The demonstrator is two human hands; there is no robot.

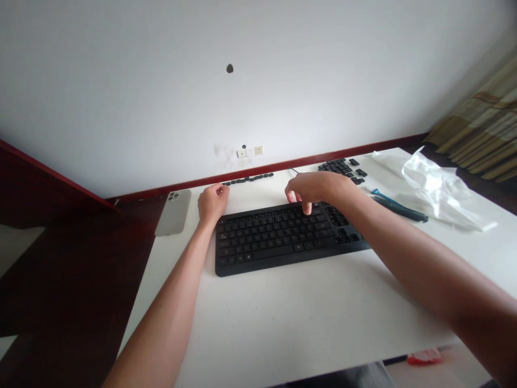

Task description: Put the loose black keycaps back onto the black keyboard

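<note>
My left hand point(213, 203) rests on the white desk, just beyond the keyboard's upper left corner. Its curled fingers reach the near end of a row of loose black keycaps point(248, 178); whether they hold one is hidden. My right hand point(313, 191) hangs over the top right of a black computer keyboard point(278, 240), its fingers apart and pointing down at the keys. Nothing shows in it. Several more loose keycaps lie in a cluster point(341, 168) beyond that hand.
A pale phone point(173, 213) lies at the desk's left edge. A dark tool with a blue part point(399, 210) and crumpled clear plastic point(436, 188) lie at the right. A red-brown ledge point(274, 168) runs along the wall, with wall sockets point(250, 152) above.
</note>
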